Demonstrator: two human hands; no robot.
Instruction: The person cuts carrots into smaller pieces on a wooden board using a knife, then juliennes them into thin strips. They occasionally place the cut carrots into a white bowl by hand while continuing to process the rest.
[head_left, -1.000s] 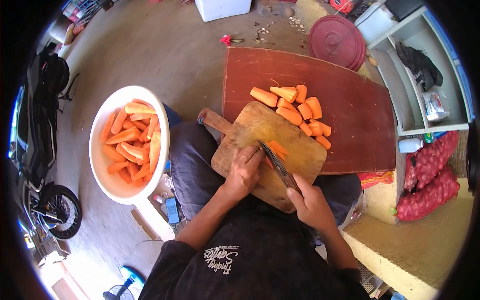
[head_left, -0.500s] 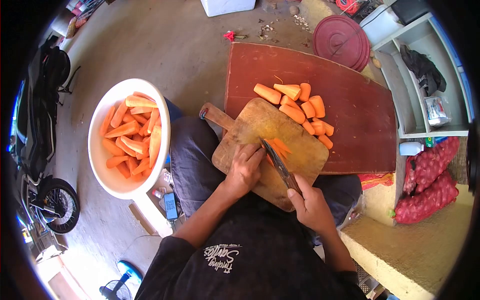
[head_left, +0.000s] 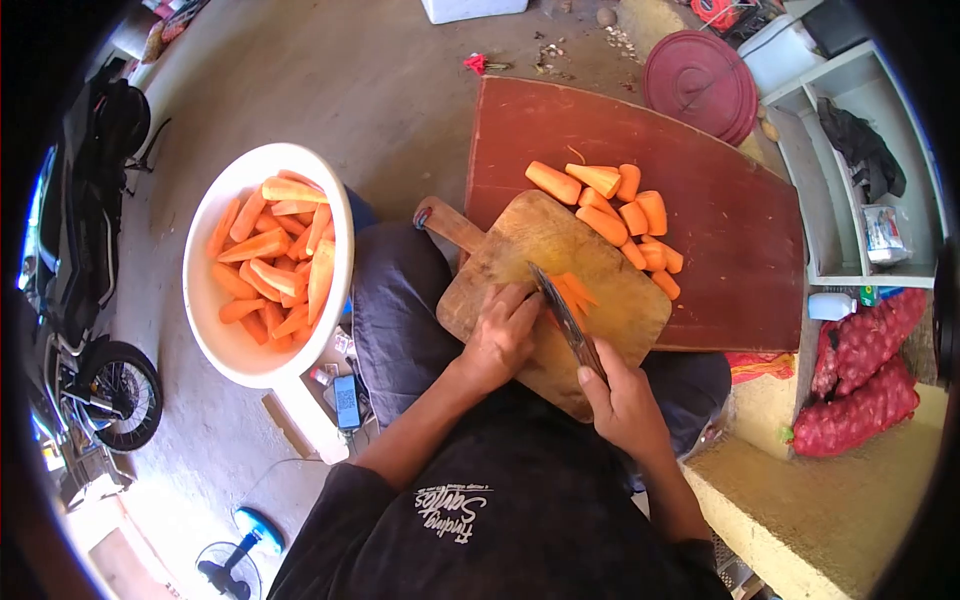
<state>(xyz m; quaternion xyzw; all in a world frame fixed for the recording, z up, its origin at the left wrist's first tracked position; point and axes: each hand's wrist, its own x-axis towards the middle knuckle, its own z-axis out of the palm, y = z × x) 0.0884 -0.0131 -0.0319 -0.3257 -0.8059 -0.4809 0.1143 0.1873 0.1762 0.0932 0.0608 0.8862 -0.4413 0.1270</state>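
Carrot slices (head_left: pixel 574 291) lie near the middle of the board (head_left: pixel 540 232), just beside the blade of the knife (head_left: pixel 568 322), as seen from my remote post. My right hand (head_left: pixel 630 405) is closed firmly around the knife's handle, its tip pointing toward the board's far left edge. My left hand (head_left: pixel 503 330) is on the board at the blade's other side, fingers curled down; what lies under them is mostly hidden, and I cannot tell whether they grip anything.

The board covers the near left corner of the table (head_left: pixel 740 260) and overhangs onto my lap, its handle jutting past the table's left edge. Thick carrot pieces (head_left: pixel 603 225) sit in a loose cluster beyond the board, between it and the table's far edge. A white basin (head_left: pixel 262 372) of longer carrots (head_left: pixel 258 245) stands off the table's left edge, apart from it. Past the table's far right corner, I see a round red lid (head_left: pixel 700 85)
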